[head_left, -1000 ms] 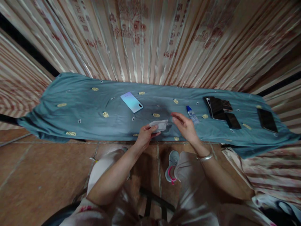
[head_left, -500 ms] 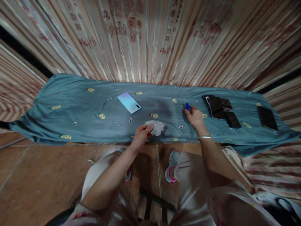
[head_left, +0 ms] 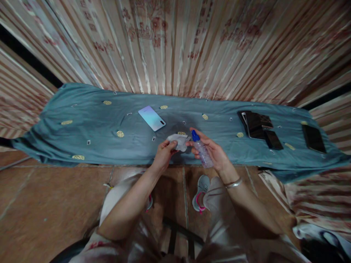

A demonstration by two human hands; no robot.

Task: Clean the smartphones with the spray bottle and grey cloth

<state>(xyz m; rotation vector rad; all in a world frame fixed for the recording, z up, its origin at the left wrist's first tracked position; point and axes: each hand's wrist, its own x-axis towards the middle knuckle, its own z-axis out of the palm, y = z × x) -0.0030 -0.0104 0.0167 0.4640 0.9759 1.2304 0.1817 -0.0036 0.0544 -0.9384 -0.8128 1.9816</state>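
Note:
Between the thumb and fingers of my left hand (head_left: 163,153) is a whitish cloth or tissue (head_left: 179,141), held over the front part of the covered table. My right hand (head_left: 215,151) grips a small clear spray bottle (head_left: 203,152) with a blue top (head_left: 195,135), tilted with the top toward the cloth. The fingers of my right hand come close to the cloth's right edge; whether they touch it I cannot tell. Just beyond the cloth, a light blue and lilac smartphone (head_left: 152,118) lies with its camera side up.
A teal patterned cloth (head_left: 101,124) covers the long table. On the right lie black wallet-like items (head_left: 253,124), a small black box-like item (head_left: 273,140) and a dark flat tablet-like item (head_left: 314,138). Curtains (head_left: 170,54) hang behind the table.
My right hand has lifted the spray bottle and brought it left and nearer, beside the cloth. My left hand still holds the cloth, now slightly higher in view. The smartphone stays put.

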